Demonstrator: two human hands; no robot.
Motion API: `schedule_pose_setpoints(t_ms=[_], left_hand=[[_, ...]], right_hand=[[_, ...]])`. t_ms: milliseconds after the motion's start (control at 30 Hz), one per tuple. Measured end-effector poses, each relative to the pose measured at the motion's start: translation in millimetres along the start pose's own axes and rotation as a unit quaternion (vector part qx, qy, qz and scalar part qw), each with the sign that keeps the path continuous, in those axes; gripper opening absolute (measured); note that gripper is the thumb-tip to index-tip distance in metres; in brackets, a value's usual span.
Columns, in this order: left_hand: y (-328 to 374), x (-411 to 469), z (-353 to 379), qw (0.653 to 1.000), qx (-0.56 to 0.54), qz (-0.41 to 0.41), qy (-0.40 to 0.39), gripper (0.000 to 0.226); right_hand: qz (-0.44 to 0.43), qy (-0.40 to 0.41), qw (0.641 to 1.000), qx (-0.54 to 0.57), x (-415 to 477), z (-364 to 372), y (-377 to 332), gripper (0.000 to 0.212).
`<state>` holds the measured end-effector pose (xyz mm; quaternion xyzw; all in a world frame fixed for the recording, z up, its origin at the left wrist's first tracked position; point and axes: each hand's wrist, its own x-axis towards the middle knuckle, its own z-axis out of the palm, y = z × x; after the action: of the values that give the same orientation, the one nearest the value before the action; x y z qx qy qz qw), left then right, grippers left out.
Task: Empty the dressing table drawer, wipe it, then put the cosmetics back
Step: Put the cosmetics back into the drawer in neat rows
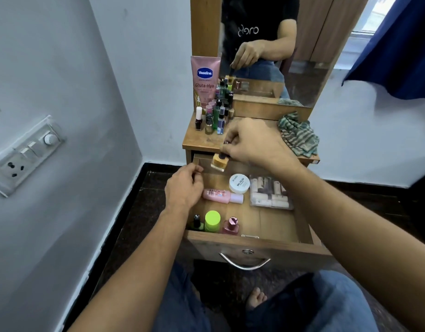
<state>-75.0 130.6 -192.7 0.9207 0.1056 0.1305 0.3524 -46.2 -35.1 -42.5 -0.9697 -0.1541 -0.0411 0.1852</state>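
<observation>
R hand pinches yellow polish bottle by its cap. The bottle hangs just under the fingertips, over back of open drawer, frame centre. L hand is curled at drawer's left-rear wall, can't tell if it's gripping anything. On tabletop above: bottle cluster, Vaseline tube, striped cloth at right. Switchboard on wall, frame left.

Centre: pink bottle left end hidden under left hand. Cap of yellow bottle mostly inside right hand. Contents of box blurred.
</observation>
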Motion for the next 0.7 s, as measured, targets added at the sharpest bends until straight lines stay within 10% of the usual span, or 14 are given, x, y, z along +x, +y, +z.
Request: schedule_pose_setpoints(t_ms=[700], left_hand=[[-1.6, 2.5, 3.5, 1.000, 0.019, 0.015, -0.001, 0.019]], right_hand=[[0.026, -0.154, 0.988, -0.009, -63.6, 79.9, 38.8, 0.010]])
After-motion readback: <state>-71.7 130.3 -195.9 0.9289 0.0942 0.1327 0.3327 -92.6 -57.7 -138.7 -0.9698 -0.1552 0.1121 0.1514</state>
